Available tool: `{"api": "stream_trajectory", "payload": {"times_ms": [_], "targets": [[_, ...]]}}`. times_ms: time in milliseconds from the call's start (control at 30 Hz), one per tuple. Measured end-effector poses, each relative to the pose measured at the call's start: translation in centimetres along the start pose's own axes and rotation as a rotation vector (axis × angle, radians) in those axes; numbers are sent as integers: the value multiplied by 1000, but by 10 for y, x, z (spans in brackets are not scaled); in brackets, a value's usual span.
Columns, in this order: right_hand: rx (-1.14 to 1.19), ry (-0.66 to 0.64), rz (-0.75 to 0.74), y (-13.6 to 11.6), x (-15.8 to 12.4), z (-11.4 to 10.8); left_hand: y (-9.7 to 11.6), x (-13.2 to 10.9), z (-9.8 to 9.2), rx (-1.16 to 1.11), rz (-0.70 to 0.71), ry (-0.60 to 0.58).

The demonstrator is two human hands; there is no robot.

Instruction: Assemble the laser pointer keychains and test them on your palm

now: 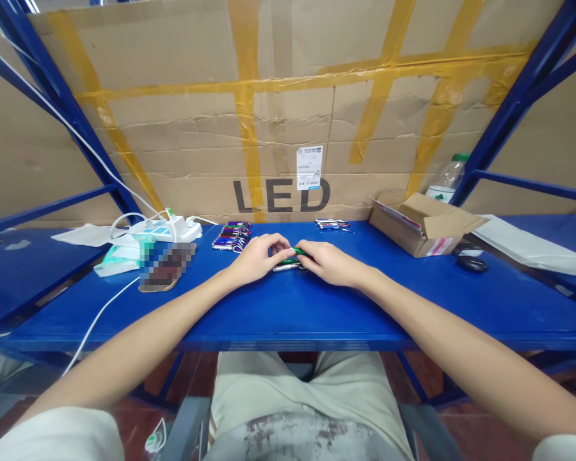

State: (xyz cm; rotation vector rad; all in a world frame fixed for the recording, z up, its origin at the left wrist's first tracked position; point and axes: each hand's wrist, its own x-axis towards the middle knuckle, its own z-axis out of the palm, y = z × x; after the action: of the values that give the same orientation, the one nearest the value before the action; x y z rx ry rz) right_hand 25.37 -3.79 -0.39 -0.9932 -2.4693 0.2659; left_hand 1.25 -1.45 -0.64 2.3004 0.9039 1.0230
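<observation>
My left hand (263, 257) and my right hand (328, 261) meet over the middle of the blue tabletop. Between their fingertips they hold a slim green pen-like tube (299, 251), one hand at each end. Its exact kind is too small to make out. A silver tube (286, 266) lies on the table just under my fingers. Beyond my left hand is a pile of slim coloured tubes (230, 235), red, blue, purple and silver, with small metal loops by it. Farther back to the right lie several more slim tubes (333, 225).
An opened cardboard box (403, 224) stands at the right, near a plastic bottle (448, 179) and a black mouse-like object (471, 263). At the left are a phone (168, 267), a white power strip (163, 228) and a green-white packet (120, 256). Taped cardboard (187, 141) walls the back.
</observation>
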Motion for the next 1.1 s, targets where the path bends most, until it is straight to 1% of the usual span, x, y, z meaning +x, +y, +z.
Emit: {"api": "stream_trajectory", "payload": {"times_ms": [233,467,600,700,867,1100], "targets": [[2,0,-14,3,-1,2,2,2,-3,9,42,-24],[21,78,115,12,-2,-4,-9,5,-17,83,25,62],[52,89,151,11,-2,-6,-14,5,-18,75,-6,68],[94,122,151,8,-1,-6,-14,4,-16,65,-3,49],[207,156,151,4,0,-5,-14,2,-14,95,47,-23],[334,162,137,2,2,0,-7,2,-13,219,190,-79]]}}
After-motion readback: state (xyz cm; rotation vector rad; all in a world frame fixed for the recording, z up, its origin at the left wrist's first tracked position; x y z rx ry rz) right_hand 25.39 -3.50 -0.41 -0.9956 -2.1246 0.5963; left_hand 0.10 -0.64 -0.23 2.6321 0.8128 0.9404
